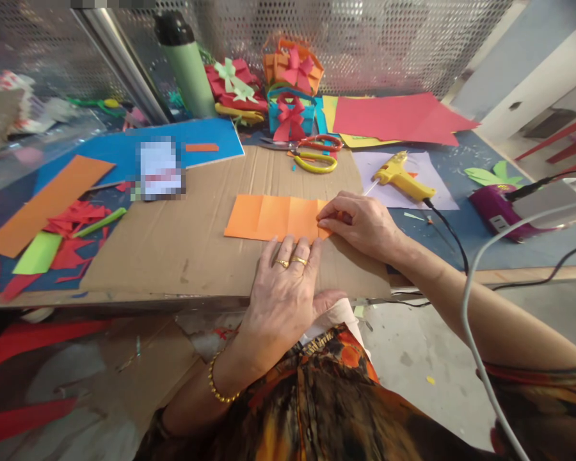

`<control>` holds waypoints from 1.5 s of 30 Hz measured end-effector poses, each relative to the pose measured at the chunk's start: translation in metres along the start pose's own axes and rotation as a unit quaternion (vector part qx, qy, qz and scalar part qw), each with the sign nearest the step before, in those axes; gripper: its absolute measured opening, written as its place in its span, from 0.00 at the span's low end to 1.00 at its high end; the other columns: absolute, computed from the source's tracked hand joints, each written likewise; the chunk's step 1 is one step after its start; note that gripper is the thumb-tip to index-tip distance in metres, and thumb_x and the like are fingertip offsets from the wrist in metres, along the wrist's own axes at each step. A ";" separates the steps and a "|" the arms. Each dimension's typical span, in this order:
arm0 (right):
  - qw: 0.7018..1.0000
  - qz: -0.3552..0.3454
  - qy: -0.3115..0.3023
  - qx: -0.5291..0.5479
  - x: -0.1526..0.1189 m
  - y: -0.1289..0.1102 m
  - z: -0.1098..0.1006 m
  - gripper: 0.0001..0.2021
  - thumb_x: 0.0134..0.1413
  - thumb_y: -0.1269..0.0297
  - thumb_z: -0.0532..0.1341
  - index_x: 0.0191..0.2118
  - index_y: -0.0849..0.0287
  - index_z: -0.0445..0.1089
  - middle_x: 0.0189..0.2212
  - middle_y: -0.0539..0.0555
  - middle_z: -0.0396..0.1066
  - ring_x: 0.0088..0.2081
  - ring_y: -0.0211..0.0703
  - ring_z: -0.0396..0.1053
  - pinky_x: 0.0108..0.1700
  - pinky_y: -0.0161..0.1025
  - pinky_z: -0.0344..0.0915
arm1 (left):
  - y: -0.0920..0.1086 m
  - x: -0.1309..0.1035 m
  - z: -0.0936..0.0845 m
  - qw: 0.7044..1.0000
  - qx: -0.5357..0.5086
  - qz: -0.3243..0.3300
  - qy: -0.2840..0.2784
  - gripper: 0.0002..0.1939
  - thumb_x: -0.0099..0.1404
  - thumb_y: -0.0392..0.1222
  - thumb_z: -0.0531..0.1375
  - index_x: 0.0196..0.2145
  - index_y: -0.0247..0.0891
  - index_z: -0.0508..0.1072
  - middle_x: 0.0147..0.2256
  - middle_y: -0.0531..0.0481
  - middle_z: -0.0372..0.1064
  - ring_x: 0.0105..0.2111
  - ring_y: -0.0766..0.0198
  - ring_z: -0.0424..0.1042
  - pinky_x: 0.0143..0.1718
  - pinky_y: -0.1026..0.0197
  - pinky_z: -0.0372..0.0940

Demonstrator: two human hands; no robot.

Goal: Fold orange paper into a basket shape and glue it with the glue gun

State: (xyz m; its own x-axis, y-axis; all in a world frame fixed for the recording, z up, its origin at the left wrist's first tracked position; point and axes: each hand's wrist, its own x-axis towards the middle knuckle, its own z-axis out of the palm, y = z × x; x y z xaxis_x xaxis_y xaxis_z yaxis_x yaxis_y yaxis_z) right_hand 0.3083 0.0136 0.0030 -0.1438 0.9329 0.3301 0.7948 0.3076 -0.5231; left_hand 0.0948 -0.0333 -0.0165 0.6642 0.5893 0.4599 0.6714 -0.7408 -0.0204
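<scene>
A creased strip of orange paper [274, 216] lies on a brown cardboard sheet [182, 250] in front of me. Several upright fold lines divide it. My left hand [283, 288], with two rings, rests with its fingers stretched out, fingertips on the paper's near edge. At the paper's right end, my right hand [365, 224] pinches the edge between thumb and forefinger. Part of that right end is hidden by the fingers. Just beyond the paper lie scissors [315, 162] with a yellow and an orange handle.
A yellow glue gun [403, 179] rests on lilac paper [441, 189] at the right, its cord trailing over the edge. Finished paper bags with bows [290, 118] and a green bottle [189, 77] stand behind. Red scraps [74, 224] lie left. A white cable [470, 314] hangs near my right arm.
</scene>
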 end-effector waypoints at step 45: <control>0.990 -0.114 0.040 -0.068 -0.027 0.004 0.000 0.13 0.69 0.63 0.56 0.48 0.55 0.79 0.42 0.58 0.74 0.41 0.47 0.72 0.42 0.44 0.71 | 0.005 0.005 -0.002 0.999 0.019 -0.010 -0.030 0.46 0.70 0.72 0.44 0.69 0.31 0.62 0.51 0.35 0.71 0.55 0.43 0.66 0.61 0.40 0.58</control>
State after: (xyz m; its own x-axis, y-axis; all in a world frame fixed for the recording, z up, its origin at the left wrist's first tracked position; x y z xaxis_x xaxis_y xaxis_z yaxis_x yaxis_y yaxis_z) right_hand 0.3152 -0.0100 -0.0081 -0.2850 0.8230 0.4914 0.8197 0.4750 -0.3201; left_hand 0.1003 -0.0346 -0.0122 0.6683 0.6226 0.4071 0.6960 -0.7165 -0.0468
